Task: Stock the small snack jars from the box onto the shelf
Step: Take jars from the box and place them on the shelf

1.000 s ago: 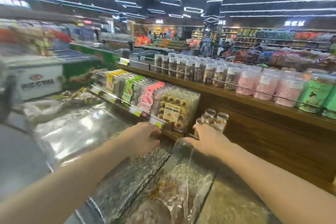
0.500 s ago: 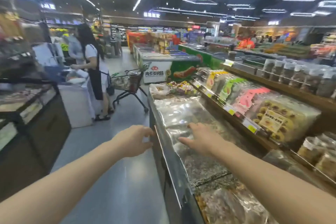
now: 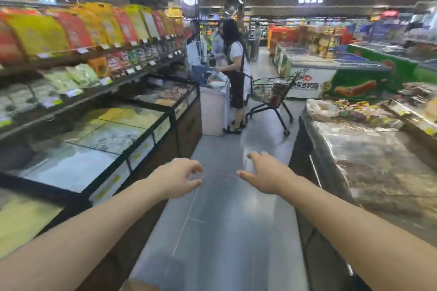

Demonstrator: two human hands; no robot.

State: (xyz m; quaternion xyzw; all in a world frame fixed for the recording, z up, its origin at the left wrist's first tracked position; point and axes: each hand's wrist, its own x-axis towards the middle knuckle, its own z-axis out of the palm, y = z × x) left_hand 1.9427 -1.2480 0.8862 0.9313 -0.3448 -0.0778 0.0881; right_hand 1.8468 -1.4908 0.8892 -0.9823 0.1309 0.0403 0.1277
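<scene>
Both hands empty above the aisle floor; neither jars nor box in view.

From left to right: the tiered dark shelf of yellow and red snack bags [image 3: 78, 30] with glass-topped bins [image 3: 99, 134] beneath it; the bare left hand [image 3: 177, 178], fingers loosely curled and gripping nothing; the grey tiled aisle floor [image 3: 220, 231]; the bare right hand [image 3: 264, 176], fingers spread, also holding nothing; and the plastic-covered bulk counter [image 3: 369, 156]. The small snack jars and their box cannot be located, so their direction and long axis from either hand cannot be told. The hands reach equally far forward, side by side, neither evidently nearer. A bystander with a wire shopping cart [image 3: 272, 97] stands well ahead.
</scene>
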